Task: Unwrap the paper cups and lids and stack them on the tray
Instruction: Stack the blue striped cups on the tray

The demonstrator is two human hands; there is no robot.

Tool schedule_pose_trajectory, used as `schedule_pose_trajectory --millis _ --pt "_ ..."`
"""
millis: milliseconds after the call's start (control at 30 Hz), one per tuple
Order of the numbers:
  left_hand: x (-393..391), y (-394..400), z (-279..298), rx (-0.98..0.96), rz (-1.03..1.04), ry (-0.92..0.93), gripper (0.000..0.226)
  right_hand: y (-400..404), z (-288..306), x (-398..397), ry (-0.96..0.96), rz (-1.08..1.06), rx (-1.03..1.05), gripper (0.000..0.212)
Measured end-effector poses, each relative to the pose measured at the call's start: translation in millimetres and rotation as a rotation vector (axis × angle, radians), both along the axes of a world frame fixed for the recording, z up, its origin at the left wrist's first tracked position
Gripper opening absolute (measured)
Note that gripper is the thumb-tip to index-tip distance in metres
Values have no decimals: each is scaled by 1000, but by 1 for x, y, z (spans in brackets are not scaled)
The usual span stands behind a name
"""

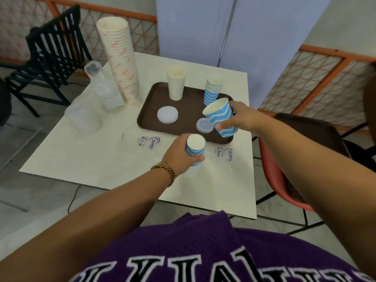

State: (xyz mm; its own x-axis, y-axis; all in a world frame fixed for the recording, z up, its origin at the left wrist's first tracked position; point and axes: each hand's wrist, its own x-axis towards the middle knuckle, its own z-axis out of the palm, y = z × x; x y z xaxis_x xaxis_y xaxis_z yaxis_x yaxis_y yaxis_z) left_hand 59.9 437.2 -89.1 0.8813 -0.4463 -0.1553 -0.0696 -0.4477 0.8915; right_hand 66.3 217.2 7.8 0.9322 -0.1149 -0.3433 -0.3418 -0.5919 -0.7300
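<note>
Our right hand (238, 119) gripped a tilted blue cup (220, 117), nearer than the tray's blue stack (212, 92); our left hand (179, 155) clasped more cups (195, 149).

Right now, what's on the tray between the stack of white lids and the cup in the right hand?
One small lid, seen in the head view.

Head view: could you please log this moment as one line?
left hand: grips blue cups | right hand: holds blue cup over tray

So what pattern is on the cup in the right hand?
Blue with pale wavy zigzag bands, on the paper cup gripped by the right hand; seen in the head view.
</note>
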Motion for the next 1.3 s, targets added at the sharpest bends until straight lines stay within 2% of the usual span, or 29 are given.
schedule_pose_trajectory --millis 100,200,333,467,567,733,900,1033,1167,1233,1300 --pt "2 -5 0 22 20 -11 69 -19 -15 24 -125 -153 118 57" --pt "3 -8 -1 27 29 4 68 -38 -25 51 -199 -257 173 67" --pt "4 -8 -5 33 48 -17 65 -61 -37 96 -259 -325 215 82" --pt "6 -8 -11 69 55 -47 65 -97 -75 164 -306 -325 196 100" --pt "8 -8 -14 89 62 -31 67 -102 -83 196 -345 -375 169 101" --pt "7 -8 -10 104 60 -34 67 -80 -62 205 -321 -451 36 83" --pt "9 -8 -8 138 60 -46 65 -77 -73 221 -277 -462 -42 82" --pt "9 -7 -9 158 62 -20 63 -77 -89 210 -148 -449 -4 103" --pt "8 -7 -9 153 52 -12 64 -70 -107 184 -101 -559 88 117" --pt "7 -8 -8 148 46 -8 65 -62 -109 169 -87 -593 61 110" --pt "6 -7 -6 150 41 -4 67 -47 -103 155 -68 -584 30 94"
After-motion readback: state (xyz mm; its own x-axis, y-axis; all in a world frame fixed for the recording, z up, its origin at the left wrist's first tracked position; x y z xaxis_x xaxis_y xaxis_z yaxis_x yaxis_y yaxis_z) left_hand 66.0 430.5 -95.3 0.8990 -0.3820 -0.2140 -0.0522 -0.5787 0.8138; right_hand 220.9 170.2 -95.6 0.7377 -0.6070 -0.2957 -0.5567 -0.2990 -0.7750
